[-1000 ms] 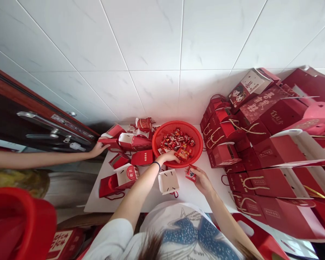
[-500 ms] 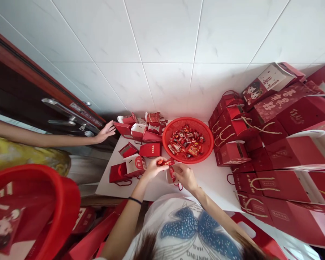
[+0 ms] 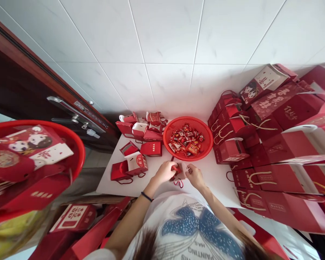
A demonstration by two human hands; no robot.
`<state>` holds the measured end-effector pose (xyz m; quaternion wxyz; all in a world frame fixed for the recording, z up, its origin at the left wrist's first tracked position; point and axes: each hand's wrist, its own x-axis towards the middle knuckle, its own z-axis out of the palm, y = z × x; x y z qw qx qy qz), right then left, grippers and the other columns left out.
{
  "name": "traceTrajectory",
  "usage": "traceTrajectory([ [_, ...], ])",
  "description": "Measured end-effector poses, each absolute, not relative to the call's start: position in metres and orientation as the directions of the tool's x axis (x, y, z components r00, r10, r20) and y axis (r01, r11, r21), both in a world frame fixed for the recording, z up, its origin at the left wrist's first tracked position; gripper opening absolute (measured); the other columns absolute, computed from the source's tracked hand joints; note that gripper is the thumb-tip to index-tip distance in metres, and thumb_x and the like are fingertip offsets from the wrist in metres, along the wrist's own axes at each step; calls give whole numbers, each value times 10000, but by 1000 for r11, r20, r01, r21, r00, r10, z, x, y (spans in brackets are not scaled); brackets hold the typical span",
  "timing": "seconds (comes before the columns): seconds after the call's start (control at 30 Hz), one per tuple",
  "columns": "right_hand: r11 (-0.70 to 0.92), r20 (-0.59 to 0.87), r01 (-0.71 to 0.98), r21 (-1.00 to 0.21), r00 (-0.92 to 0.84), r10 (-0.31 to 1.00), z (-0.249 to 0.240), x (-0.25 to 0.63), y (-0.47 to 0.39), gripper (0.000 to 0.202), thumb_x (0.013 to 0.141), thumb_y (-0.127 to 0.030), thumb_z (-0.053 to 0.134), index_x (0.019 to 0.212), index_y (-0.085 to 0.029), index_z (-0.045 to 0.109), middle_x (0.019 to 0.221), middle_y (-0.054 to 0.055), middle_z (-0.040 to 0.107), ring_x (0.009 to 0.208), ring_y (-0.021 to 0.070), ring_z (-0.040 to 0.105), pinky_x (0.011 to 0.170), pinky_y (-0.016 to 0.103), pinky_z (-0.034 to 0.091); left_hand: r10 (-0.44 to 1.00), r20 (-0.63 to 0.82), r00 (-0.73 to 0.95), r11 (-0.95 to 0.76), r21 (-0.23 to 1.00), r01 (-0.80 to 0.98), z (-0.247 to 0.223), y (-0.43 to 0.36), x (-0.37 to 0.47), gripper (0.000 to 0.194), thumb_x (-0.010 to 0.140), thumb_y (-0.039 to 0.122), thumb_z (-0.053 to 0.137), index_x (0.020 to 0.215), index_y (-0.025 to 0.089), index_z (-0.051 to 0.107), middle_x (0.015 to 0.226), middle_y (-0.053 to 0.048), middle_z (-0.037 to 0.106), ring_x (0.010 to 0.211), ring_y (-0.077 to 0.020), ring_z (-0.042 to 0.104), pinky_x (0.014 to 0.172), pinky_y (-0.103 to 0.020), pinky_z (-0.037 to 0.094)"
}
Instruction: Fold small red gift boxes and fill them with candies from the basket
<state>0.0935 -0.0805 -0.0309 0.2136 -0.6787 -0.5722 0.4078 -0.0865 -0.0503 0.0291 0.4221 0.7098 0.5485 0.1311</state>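
On the white table (image 3: pixel 206 184), just in front of me, a small red-and-white gift box (image 3: pixel 182 173) stands with its top open. My left hand (image 3: pixel 165 172) is closed on red-wrapped candy (image 3: pixel 174 167) at the box's opening; how many pieces it holds is hidden. My right hand (image 3: pixel 195 177) pinches the box's white flap on its right side. Beyond both hands is a round red basket (image 3: pixel 209 151) of wrapped candies (image 3: pixel 186 139).
Several small open boxes (image 3: pixel 137 163) cover the table's left side. Stacked red gift boxes (image 3: pixel 284 148) with rope handles crowd the right. At left, a large red basin (image 3: pixel 79 144) of boxes is near a dark door (image 3: pixel 43 86). A tiled wall (image 3: pixel 168 86) closes the back.
My left hand has brought the candy down to the box, and my right hand has shifted to its flap. The other person's arm has left view; the basin at left has moved and shows more boxes.
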Motion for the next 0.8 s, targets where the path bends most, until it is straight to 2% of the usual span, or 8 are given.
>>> traceTrajectory([
  [0.2,-294,-322,525,-799,41,946,-28,97,-87,153,702,-195,497,818,-206,598,599,-25,612,578,138,555,610,225,386,880,-222,421,-104,773,626,19,-54,-79,479,698,-33,547,1084,172,741,1066,-80,765,856,-181,707,844,-276,536],
  [0.27,-289,-306,504,-814,52,951,-27,101,-88,144,703,-217,488,803,-210,592,594,-24,607,582,144,560,615,231,397,893,-202,403,-97,786,610,16,-56,-83,448,711,-6,570,1086,170,741,1106,-93,756,869,-193,713,856,-295,543],
  [0.47,-291,-284,465,-836,87,955,-30,114,-93,163,695,-287,486,793,-221,599,592,-22,604,599,164,582,619,250,421,918,-138,372,-94,835,542,17,-28,-85,285,805,131,593,1029,186,759,995,-74,783,904,-224,724,864,-329,561],
  [0.57,-314,-311,421,-851,79,947,-31,118,-96,164,697,-322,484,777,-222,587,596,-15,608,604,173,592,617,259,431,908,-145,393,-172,726,666,20,13,-66,312,844,123,550,1075,179,751,1083,-86,764,1002,-224,704,932,-328,533],
  [0.63,-329,-329,395,-858,70,942,-31,119,-97,164,705,-340,478,768,-223,574,600,-11,611,602,175,595,621,264,435,863,-303,405,-197,536,821,18,43,-48,355,858,94,519,1121,185,739,1175,-102,734,1103,-235,672,974,-319,497],
  [0.8,-354,-354,385,-852,74,932,-29,119,-100,161,704,-330,482,775,-220,575,595,-23,599,581,163,585,613,259,428,801,-468,374,-194,388,901,-2,83,-11,312,750,32,625,1021,104,760,1057,-235,735,1027,-344,695,885,-389,515],
])
